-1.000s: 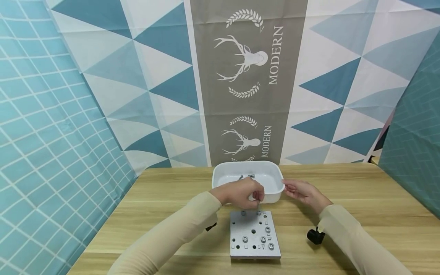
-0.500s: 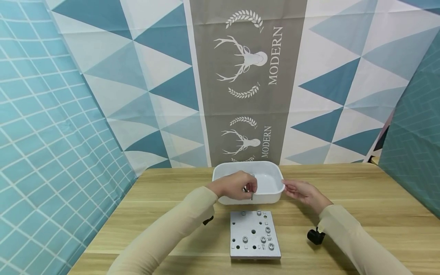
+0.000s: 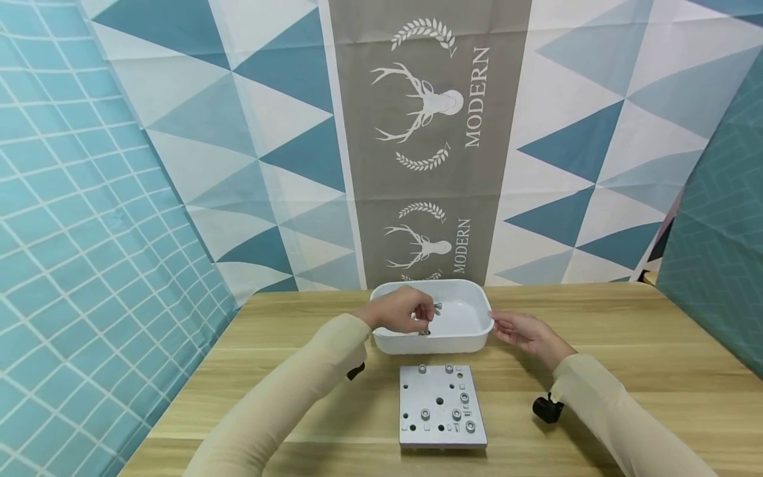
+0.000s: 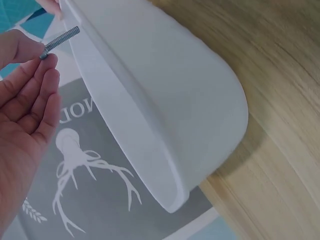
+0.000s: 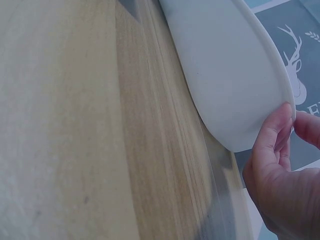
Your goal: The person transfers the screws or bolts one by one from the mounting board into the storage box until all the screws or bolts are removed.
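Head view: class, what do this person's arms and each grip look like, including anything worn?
The left sleeve and right sleeve are long, plain and cream, with no print visible. A small black wrist camera hangs by the right cuff; part of a second black one shows by the left. The left grip and right grip wear no gloves.

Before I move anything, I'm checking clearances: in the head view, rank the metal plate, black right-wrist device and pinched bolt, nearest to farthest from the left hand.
1. Bolt: pinched by the left hand.
2. Metal plate: lower centre.
3. Black device: lower right.
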